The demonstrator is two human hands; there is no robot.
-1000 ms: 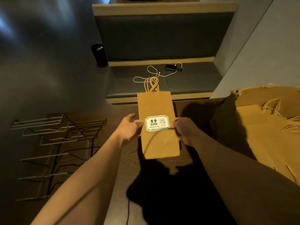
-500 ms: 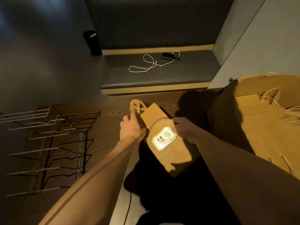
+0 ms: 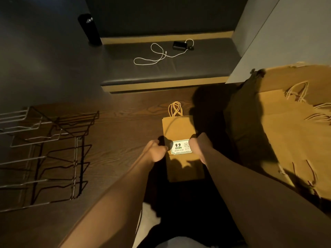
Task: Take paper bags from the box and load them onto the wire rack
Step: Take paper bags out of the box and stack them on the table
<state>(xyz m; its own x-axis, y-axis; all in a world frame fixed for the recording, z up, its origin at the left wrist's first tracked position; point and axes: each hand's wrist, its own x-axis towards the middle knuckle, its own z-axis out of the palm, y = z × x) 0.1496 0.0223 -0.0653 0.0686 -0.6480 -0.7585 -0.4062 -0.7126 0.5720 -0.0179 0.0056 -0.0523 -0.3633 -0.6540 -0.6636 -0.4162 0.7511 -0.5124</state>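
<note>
A flat brown paper bag [image 3: 179,127] with twisted handles and a white-and-green "9.9" sticker lies over the dark wooden table, handles pointing away from me. My left hand [image 3: 155,151] grips its left edge beside the sticker. My right hand [image 3: 198,146] grips the right edge. At the right stands the open cardboard box [image 3: 241,111], holding a stack of more paper bags [image 3: 295,126]. The wire rack [image 3: 44,154] lies on the table at the left, with no bags in its slots.
A dark padded bench [image 3: 179,68] runs behind the table, with a white cable [image 3: 157,56] and a small black device [image 3: 180,45] on it. A black cylinder [image 3: 89,29] stands at the bench's left end. A grey wall panel rises at the right.
The bag went from held up facing me, through a tilted turn, to lying flat and straight low over the table. My left hand moved from the handles back to the bag's left edge.
</note>
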